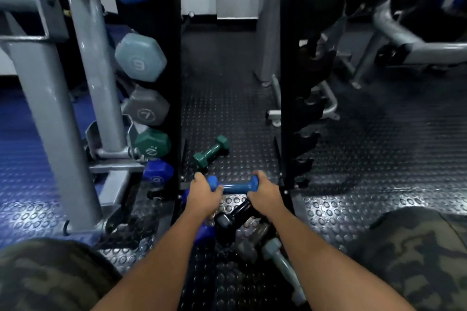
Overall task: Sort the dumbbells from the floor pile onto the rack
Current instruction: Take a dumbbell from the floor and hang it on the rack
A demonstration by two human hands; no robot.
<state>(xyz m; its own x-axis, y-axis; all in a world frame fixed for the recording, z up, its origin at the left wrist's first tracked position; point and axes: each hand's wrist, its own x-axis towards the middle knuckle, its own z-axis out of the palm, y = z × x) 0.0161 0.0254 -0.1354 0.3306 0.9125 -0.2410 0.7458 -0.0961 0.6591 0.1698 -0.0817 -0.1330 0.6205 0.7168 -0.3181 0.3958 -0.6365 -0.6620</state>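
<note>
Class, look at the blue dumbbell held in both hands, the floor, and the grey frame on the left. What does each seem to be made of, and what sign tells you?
Blue dumbbell: probably vinyl- or neoprene-coated metal; smooth, glossy coloured skin.
Floor: likely black rubber matting; raised round studs, dull sheen.
Grey frame: apparently painted steel tubing; even grey coat with highlights.

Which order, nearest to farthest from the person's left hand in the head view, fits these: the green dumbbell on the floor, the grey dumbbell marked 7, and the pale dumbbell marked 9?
Measured from the left hand:
1. Green dumbbell, on the floor just beyond the hand.
2. Grey dumbbell marked 7, on the rack's left side, higher up.
3. Pale dumbbell marked 9, above it on the same side.
</note>
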